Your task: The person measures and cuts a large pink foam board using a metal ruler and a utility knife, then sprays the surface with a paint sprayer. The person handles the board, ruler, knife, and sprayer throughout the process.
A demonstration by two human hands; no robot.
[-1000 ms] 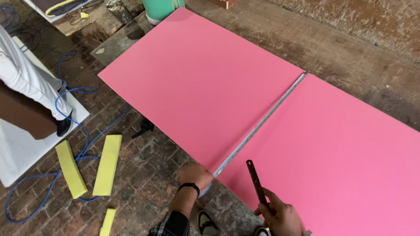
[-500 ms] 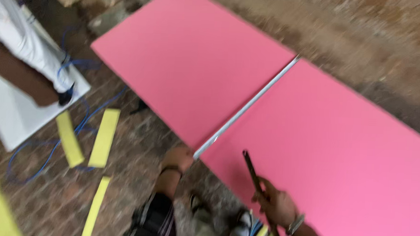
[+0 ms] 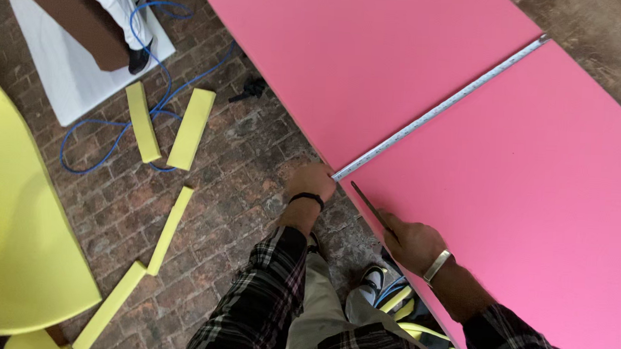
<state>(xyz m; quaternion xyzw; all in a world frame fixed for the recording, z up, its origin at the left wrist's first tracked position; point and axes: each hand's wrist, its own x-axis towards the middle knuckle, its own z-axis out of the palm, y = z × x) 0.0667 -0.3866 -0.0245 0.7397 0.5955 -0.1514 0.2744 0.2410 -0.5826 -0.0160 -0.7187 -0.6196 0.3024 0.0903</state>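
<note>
- No packages, labels, signs or screens appear anywhere in this view, neither on nor around the large pink foam sheet (image 3: 413, 67).

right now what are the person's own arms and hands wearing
Both arms wear plaid flannel sleeves in black, white and dark red checks, pushed up to leave the forearms bare. The left hand has a thin black band around its wrist. The right hand has a silver metal bracelet at its wrist. No gloves on either.
</note>
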